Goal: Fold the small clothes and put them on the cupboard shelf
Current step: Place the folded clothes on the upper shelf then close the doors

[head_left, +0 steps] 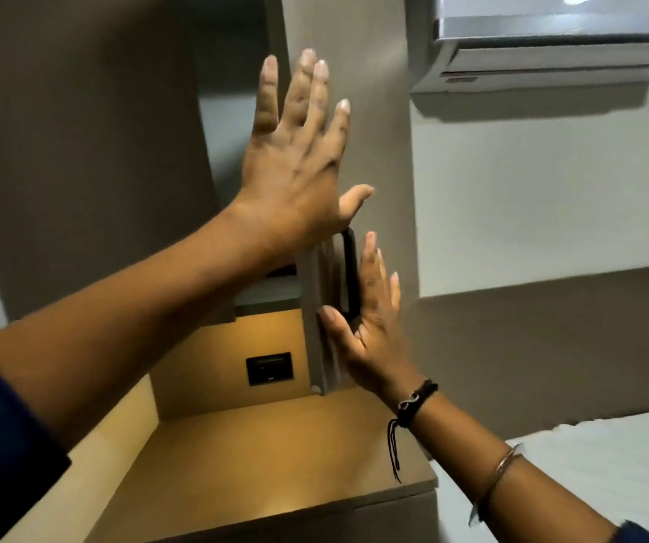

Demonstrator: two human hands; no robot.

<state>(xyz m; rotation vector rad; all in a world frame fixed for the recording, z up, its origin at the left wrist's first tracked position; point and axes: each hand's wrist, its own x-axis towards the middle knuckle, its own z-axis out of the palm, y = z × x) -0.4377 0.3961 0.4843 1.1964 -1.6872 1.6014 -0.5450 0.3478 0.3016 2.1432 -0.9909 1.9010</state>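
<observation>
The right hand (369,319), spread, palm on the cupboard door (326,307) by its handle (350,268), and the left hand (299,150), spread flat higher up, could catch a thumb as it shuts; no clothes are visible.

Left hand (295,166) on cupboard door (373,131) above right hand (369,331), air conditioner (542,60) upper right

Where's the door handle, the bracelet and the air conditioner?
Handle (350,268): head view, on the black bar's upper half.
Bracelet (416,401): head view, on the black band around the right wrist.
Air conditioner (550,60): head view, on its white front flap.
</observation>
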